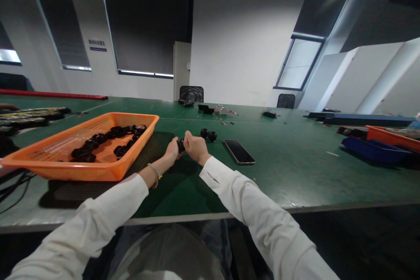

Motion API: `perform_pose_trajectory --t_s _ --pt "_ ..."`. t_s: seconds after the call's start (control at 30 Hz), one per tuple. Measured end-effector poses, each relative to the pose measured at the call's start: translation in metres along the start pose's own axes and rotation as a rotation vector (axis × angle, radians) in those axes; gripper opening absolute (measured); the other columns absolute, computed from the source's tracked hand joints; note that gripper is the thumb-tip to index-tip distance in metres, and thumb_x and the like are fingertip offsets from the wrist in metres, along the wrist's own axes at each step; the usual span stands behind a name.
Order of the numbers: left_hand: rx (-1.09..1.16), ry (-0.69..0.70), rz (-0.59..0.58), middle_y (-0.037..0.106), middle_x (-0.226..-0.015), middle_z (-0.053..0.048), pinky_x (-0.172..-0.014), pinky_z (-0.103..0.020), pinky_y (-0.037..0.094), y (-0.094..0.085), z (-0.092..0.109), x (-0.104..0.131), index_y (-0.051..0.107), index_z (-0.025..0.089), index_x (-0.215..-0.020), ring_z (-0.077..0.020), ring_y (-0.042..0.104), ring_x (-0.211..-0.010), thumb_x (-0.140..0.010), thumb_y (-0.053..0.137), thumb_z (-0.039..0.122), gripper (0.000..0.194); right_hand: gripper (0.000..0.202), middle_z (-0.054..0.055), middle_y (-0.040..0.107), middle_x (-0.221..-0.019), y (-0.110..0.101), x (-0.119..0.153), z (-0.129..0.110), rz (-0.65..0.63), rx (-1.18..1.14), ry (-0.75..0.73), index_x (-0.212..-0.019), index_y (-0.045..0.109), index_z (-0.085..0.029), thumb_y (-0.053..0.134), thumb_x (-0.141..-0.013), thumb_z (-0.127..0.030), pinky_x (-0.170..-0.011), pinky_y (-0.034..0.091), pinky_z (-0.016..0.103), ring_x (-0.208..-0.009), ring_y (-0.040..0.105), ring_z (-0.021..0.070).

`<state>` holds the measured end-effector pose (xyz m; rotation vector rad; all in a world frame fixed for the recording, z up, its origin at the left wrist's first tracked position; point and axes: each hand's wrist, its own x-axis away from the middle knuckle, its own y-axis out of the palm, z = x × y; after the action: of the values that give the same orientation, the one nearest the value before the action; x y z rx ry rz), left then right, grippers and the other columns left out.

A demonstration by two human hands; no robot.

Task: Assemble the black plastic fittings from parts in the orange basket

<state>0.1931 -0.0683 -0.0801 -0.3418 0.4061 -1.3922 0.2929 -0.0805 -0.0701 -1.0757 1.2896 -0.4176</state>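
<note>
Between my two hands is a small black round part (180, 145), mostly covered by fingers, so its exact kind does not show. My left hand (172, 151) is closed around its left side. From the right, my right hand (196, 146) grips it too, fingers curled and thumb on top. Just beyond my right hand, two similar glossy black round parts (212, 136) lie on the green table (203, 192). To the left stands an orange perforated basket (111, 173) with several black round parts (90, 145) inside.
A phone (239, 152) lies right of my hands. Farther back are black and white small pieces (221, 110). A blue bin (376, 149) and an orange basket (393, 136) stand at the right. Cable bundles (36, 116) lie far left, near a red strip (52, 94).
</note>
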Motion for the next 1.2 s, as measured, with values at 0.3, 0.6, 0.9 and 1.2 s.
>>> perform_pose_trajectory --t_s 0.3,0.6,0.9,1.2 --pt "-0.187 0.146 0.164 0.065 -0.080 -0.012 -0.064 -0.030 0.043 -0.008 -0.003 0.006 0.057 0.015 -0.071 -0.0228 0.060 -0.081 -0.080 0.025 0.017 0.034 0.022 0.005 0.063 -0.072 -0.001 0.002 -0.014 -0.018 -0.055 0.194 -0.094 0.046 -0.016 0.026 -0.086 -0.023 -0.052 0.027 0.024 -0.060 0.056 0.0170" --pt "-0.585 0.374 0.271 0.068 -0.082 -0.010 -0.060 -0.025 0.037 -0.014 0.001 0.014 0.060 0.015 -0.087 -0.0193 0.062 -0.076 -0.085 0.021 0.018 0.039 0.028 0.003 0.056 -0.070 -0.001 -0.003 -0.017 -0.019 -0.351 0.401 -0.072 0.045 -0.020 0.021 -0.086 -0.023 -0.054 0.029 0.024 -0.060 0.049 0.0151" --pt "-0.625 0.619 0.315 0.067 -0.070 -0.008 -0.055 -0.024 0.034 -0.018 -0.009 0.007 0.060 0.015 -0.082 -0.0166 0.060 -0.065 -0.084 0.019 0.021 0.042 0.028 0.002 0.051 -0.065 0.001 -0.006 -0.015 -0.055 -0.516 0.468 -0.059 0.035 -0.021 0.024 -0.084 -0.021 -0.057 0.033 0.025 -0.059 0.046 0.0149" --pt "-0.681 0.887 0.340 0.063 -0.063 -0.007 -0.055 -0.024 0.035 -0.023 -0.018 -0.002 0.058 0.015 -0.075 -0.0149 0.058 -0.060 -0.085 0.016 0.025 0.044 0.027 -0.002 0.036 -0.053 0.010 -0.009 -0.015 -0.193 -0.888 0.637 -0.059 0.033 -0.021 0.024 -0.084 -0.020 -0.045 0.030 0.022 -0.047 0.037 0.0110"
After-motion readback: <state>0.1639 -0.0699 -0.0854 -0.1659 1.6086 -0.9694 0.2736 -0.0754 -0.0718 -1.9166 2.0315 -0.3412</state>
